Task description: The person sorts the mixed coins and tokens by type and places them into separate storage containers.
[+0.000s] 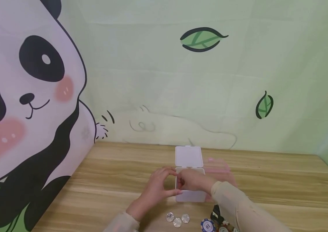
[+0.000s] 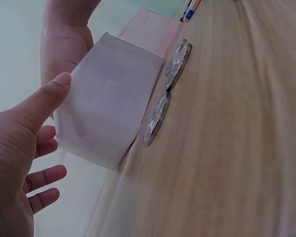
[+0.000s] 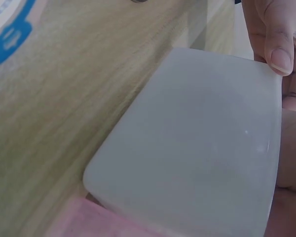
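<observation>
A white plastic box (image 1: 191, 196) stands on the table, its hinged lid (image 1: 188, 156) tipped back. My left hand (image 1: 155, 188) grips the box at its left side, thumb at the near corner and fingers farther back. In the left wrist view the thumb of that left hand (image 2: 19, 133) touches the box's edge. My right hand (image 1: 194, 180) reaches down into the box with bent fingers. The box wall hides its fingertips in the wrist views, so what they hold cannot be told. Three silver coins (image 1: 177, 222) lie in front of the box.
A translucent pink case (image 1: 220, 170) lies right of the box, partly behind my right arm. Near the front edge, a blue poker chip (image 1: 208, 225), other chips and a black item (image 1: 216, 214) sit by the right sleeve. A panda-printed cloth (image 1: 140, 80) hangs behind the table.
</observation>
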Tool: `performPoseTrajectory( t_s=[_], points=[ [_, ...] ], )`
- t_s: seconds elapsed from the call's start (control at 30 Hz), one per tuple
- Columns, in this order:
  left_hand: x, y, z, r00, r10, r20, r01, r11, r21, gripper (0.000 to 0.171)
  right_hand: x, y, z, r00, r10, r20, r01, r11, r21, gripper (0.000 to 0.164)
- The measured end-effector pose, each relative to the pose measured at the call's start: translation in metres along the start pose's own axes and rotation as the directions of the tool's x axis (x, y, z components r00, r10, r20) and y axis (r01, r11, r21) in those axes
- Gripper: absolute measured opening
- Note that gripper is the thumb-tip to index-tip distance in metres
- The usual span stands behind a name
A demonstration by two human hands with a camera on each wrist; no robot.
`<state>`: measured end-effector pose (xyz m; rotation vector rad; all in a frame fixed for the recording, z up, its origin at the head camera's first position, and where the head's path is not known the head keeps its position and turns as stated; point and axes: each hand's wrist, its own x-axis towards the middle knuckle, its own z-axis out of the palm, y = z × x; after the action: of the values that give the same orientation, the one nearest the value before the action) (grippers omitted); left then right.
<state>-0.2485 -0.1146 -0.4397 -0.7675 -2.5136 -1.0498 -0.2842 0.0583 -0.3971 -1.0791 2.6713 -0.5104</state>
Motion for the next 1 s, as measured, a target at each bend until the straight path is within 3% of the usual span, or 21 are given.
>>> performPoseTrajectory(
  t_s=[0.27, 0.47, 0.77, 1.0],
  points=[
    [-0.001, -0.002, 0.002, 1.0, 0.003, -0.01, -0.003, 1.0, 0.006, 0.05, -0.005, -0.001, -0.005, 0.999, 0.031, -0.025, -0.031, 0.999, 0.01, 0.009],
    [0.0, -0.002, 0.002, 1.0, 0.008, -0.023, -0.008, 1.0, 0.007, 0.05, -0.011, -0.001, -0.011, 0.992, 0.036, -0.122, -0.035, 0.999, 0.007, 0.01],
    [0.0, -0.002, 0.002, 1.0, -0.005, -0.008, 0.005, 1.0, 0.008, 0.051, -0.022, -0.009, -0.019, 0.965, 0.014, -0.262, 0.008, 0.996, 0.084, 0.005],
    [0.0, -0.001, 0.001, 0.999, -0.035, 0.017, 0.035, 0.999, -0.019, 0.05, -0.038, -0.028, -0.023, 0.959, 0.035, -0.283, 0.014, 0.986, 0.167, 0.004]
  ],
)
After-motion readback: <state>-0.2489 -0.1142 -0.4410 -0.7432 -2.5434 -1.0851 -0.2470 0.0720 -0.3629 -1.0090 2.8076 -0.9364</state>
